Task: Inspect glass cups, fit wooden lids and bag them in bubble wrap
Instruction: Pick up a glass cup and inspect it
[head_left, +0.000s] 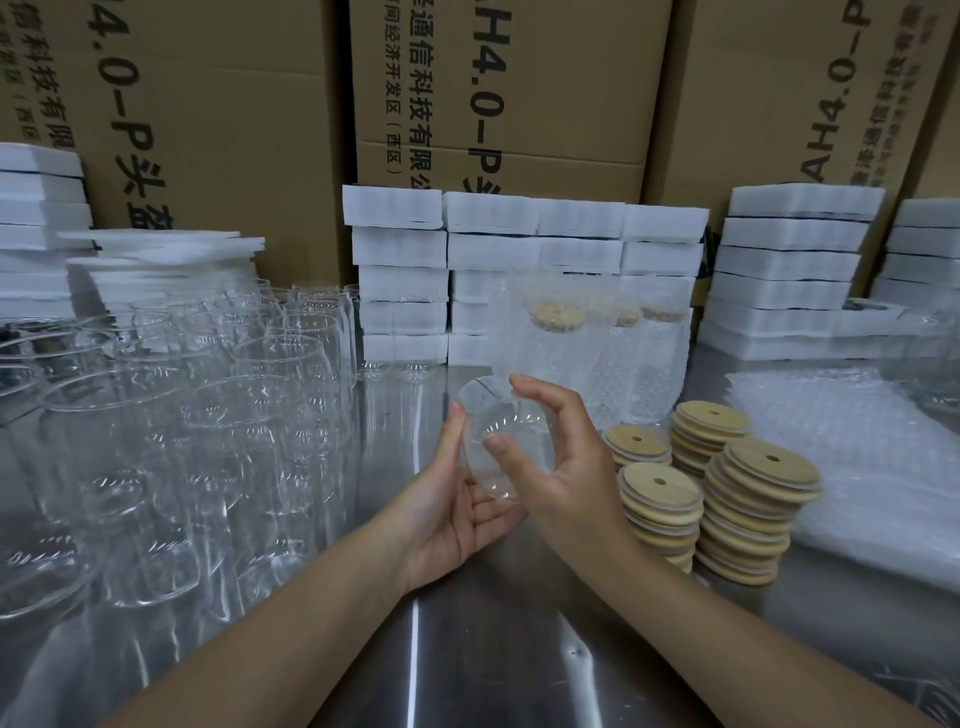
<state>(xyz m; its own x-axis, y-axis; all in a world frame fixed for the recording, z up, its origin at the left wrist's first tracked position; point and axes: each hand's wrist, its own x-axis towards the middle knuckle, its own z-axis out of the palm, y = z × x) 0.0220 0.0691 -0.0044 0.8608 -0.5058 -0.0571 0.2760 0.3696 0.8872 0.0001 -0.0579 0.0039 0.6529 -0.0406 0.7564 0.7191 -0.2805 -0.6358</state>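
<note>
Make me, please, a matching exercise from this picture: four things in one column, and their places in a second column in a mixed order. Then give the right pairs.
Things
1. cup being checked
2. wooden lids
3. bare glass cups
4. wrapped cups

Places
A. at the back, in front of the white foam blocks
B. between the left hand and the right hand
C. crowded on the left of the table
D. in stacks to the right of the hands

Pairs: 1-B, 2-D, 3-C, 4-A
</note>
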